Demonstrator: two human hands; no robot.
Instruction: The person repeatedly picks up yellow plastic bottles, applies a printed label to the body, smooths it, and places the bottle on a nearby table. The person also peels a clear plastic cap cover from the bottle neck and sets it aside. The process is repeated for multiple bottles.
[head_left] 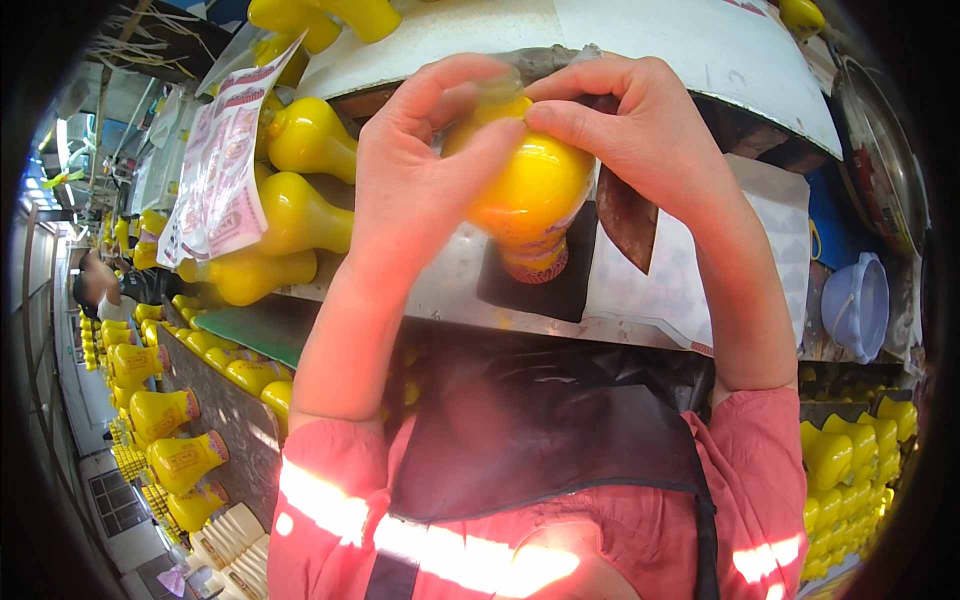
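One big pale worktop point(690, 60) spans the far side, its near edge in front of the person; prob. so work stays within easy reach of both arms. A pale sheet point(650, 285) lies flat at R, near the work, maybe for quick access. Several yellow vases point(305, 215) lie sideways at L, prob. so they won't topple. A printed sheet point(215, 185) drapes over/against them, apparently kept handy.

Main item, a yellow vase point(535, 190), is at ctr betw. the hands, patterned foot toward the person, over a dark pad point(510, 285); contact unclear, but pad likely steadies/protects it. L hand point(420, 170): half-curled, thumb by vase's upper end, fingers blurred; can't tell if it grips. R hand point(640, 115): thumb + index nearly together at same end, approx. a pinch; can't tell what, if anything, is betw. them. Both likely meet there for fine ctrl.

Lilac bucket point(857, 310) sits far R, clear of elbows. Smallest: brown blade-like piece point(628, 225), just R of vase, below R hand; its support is hidden.
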